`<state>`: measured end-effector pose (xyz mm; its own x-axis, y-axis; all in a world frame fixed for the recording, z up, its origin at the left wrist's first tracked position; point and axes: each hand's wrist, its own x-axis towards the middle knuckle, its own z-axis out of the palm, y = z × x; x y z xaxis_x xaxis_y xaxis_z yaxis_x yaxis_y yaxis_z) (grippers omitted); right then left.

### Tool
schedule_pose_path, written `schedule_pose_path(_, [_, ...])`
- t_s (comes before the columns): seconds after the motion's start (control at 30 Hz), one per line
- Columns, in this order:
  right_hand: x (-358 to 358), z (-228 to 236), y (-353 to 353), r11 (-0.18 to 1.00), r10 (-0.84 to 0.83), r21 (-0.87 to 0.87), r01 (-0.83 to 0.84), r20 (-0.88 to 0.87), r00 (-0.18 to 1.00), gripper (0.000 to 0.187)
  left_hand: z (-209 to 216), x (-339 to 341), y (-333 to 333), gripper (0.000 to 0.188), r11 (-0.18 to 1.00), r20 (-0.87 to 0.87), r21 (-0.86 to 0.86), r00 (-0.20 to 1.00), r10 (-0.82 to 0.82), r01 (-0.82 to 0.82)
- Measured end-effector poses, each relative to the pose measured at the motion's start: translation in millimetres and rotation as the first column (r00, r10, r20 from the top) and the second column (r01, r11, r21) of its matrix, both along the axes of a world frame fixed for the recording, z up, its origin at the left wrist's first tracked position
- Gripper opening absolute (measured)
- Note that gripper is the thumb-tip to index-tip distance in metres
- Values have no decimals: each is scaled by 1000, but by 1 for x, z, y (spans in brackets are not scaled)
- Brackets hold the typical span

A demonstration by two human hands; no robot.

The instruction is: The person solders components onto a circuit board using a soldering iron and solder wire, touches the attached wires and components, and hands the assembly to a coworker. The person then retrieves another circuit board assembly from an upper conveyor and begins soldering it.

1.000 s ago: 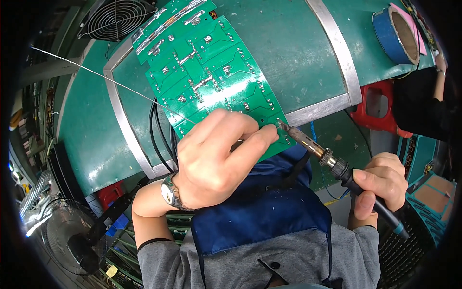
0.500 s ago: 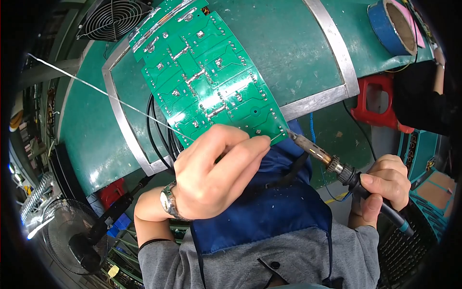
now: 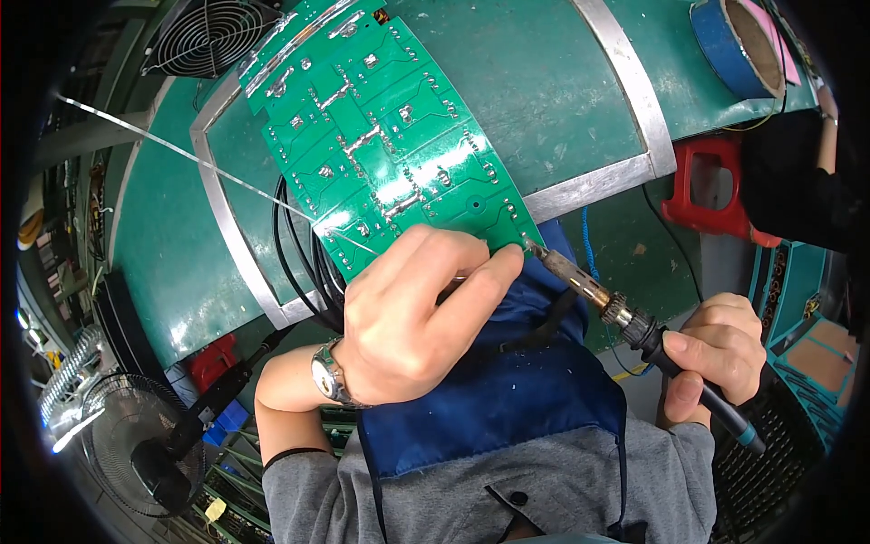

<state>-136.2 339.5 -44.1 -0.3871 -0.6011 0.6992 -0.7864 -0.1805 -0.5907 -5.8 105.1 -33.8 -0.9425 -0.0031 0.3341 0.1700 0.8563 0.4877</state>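
A green circuit board (image 3: pixel 362 195), solder side up, lies tilted over the near edge of the bench. Over its near edge, my left hand (image 3: pixel 417 317) pinches a thin solder wire (image 3: pixel 217 170). This wire comes in from the far left and crosses the board's left corner; the hand covers part of it. My right hand (image 3: pixel 720 349) is wrapped round the black handle of a soldering iron (image 3: pixel 589 290). The iron's tip meets the board's near right corner beside my left fingertips. Whether the wire touches the tip is hidden.
A metal frame strip (image 3: pixel 625 82) borders the green bench top (image 3: pixel 544 109). Black cables (image 3: pixel 294 236) hang left of the board. A black fan (image 3: pixel 213 36) stands at the back left, a blue tape roll (image 3: pixel 725 54) at the back right. A red stool (image 3: pixel 711 186) and another person's arm (image 3: pixel 827 136) are at right.
The iron's tip has shifted slightly left and up, onto the board's corner. My left fingertips have moved slightly right toward it. The board has slid a little left.
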Motion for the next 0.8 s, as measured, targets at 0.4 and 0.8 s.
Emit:
schedule_pose_path(0.4, [-1,10,18,956,-295,11,294,52,954,29,6,7,-37,28,983,-24,25,983,180,-179])
schedule_pose_path(0.8, [-111,-13,7,535,-834,-32,844,-176,522,17,-21,-7,-23,26,946,-100,294,980,171,-135])
